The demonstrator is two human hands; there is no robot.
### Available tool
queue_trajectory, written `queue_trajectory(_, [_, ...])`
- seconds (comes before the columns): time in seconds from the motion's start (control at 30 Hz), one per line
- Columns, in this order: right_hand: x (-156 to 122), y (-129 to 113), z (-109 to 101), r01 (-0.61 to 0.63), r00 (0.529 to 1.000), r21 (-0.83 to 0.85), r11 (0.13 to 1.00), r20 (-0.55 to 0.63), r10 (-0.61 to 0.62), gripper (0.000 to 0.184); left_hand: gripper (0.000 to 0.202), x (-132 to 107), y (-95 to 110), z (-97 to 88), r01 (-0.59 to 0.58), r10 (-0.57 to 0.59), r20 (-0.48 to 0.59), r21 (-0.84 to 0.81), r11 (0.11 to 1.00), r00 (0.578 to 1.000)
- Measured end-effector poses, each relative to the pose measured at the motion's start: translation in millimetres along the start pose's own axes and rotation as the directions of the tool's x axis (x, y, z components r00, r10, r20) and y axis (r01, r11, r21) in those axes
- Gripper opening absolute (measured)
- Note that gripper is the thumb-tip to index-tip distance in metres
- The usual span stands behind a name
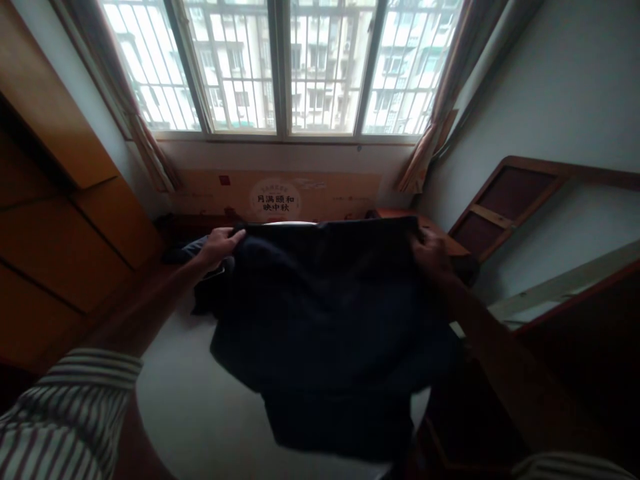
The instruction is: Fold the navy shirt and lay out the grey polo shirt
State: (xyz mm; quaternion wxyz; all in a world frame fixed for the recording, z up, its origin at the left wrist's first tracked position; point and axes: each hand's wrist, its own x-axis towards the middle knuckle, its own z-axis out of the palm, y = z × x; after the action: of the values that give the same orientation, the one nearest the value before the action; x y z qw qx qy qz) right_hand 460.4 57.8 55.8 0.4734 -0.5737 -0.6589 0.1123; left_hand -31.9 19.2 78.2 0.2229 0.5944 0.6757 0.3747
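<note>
A dark navy garment [330, 320], which looks like a shirt, is spread out in front of me between my hands. My left hand [221, 245] pinches its upper left corner, thumb on top. At the upper right corner my right hand [431, 253] is closed on the cloth, its fingers partly lost in shadow. The top edge runs nearly straight from hand to hand. Below, the fabric hangs over a white round table [200, 400] and hides much of it; whether the lower end touches the tabletop I cannot tell.
Dark cloth [206, 297] lies on the table's left side, behind my left forearm. A wooden cabinet [60, 220] stands at left. Beyond are a printed cardboard panel [340, 193] and a barred window [285, 67]. A wooden frame [505, 200] leans at right.
</note>
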Motion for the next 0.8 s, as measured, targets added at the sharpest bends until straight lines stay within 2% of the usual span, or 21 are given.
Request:
queue_trajectory(0.07, [-6.9, -2.7, 30.4, -0.063, 0.997, -0.258, 0.964, 0.034, 0.074, 0.060, 0.045, 1.5, -18.3, 22.1, -0.202, 0.208, -0.009, 0.200, 0.959, 0.978])
queue_trajectory(0.13, [-21.2, -7.1, 63.1, 0.045, 0.984, -0.352, 0.935, 0.175, 0.018, 0.059, 0.043, -5.1, -27.1, 50.6, -0.336, 0.337, 0.037, 0.246, 0.909, 0.941])
queue_trajectory(0.2, [-38.8, -12.7, 96.6, 0.191, 0.937, -0.340, 0.921, 0.344, -0.067, 0.055, 0.039, -15.2, -28.8, 85.5, -0.460, 0.428, 0.182, 0.213, 0.862, 0.886])
queue_trajectory(0.27, [-56.1, -15.0, 126.2, 0.272, 0.868, -0.313, 0.910, 0.488, -0.091, 0.056, 0.040, -25.1, -30.5, 120.9, -0.572, 0.474, 0.384, 0.198, 0.796, 0.793])
queue_trajectory(0.3, [-63.7, -13.5, 137.6, 0.296, 0.837, -0.308, 0.904, 0.539, -0.090, 0.057, 0.044, -29.5, -33.3, 135.9, -0.600, 0.460, 0.466, 0.210, 0.772, 0.756])
queue_trajectory(0.33, [-69.9, -9.5, 145.8, 0.310, 0.811, -0.309, 0.899, 0.579, -0.081, 0.058, 0.048, -33.3, -38.0, 148.0, -0.612, 0.430, 0.526, 0.238, 0.754, 0.734])
queue_trajectory(0.37, [-74.6, -3.2, 150.5, 0.315, 0.794, -0.321, 0.893, 0.605, -0.062, 0.059, 0.052, -36.8, -44.1, 156.4, -0.609, 0.390, 0.559, 0.277, 0.743, 0.731])
queue_trajectory(0.47, [-78.6, 24.2, 145.6, 0.302, 0.782, -0.424, 0.854, 0.622, 0.032, 0.060, 0.060, -46.4, -66.7, 160.7, -0.567, 0.310, 0.557, 0.375, 0.733, 0.770])
queue_trajectory(0.6, [-70.0, 48.0, 123.1, 0.227, 0.814, -0.553, 0.801, 0.560, 0.156, 0.062, 0.063, -54.8, -88.7, 142.6, -0.504, 0.266, 0.498, 0.437, 0.745, 0.825])
queue_trajectory(0.67, [-68.1, 43.2, 119.1, 0.206, 0.832, -0.575, 0.792, 0.528, 0.168, 0.061, 0.062, -51.9, -94.1, 134.8, -0.436, 0.232, 0.426, 0.482, 0.760, 0.875])
queue_trajectory(0.73, [-72.4, 26.8, 122.4, 0.227, 0.852, -0.561, 0.796, 0.510, 0.117, 0.061, 0.060, -42.0, -97.0, 129.1, -0.344, 0.200, 0.311, 0.528, 0.777, 0.929])
queue_trajectory(0.8, [-85.2, 2.0, 130.4, 0.296, 0.835, -0.482, 0.825, 0.550, 0.021, 0.060, 0.060, -27.1, -98.2, 124.1, -0.228, 0.156, 0.175, 0.551, 0.802, 0.972])
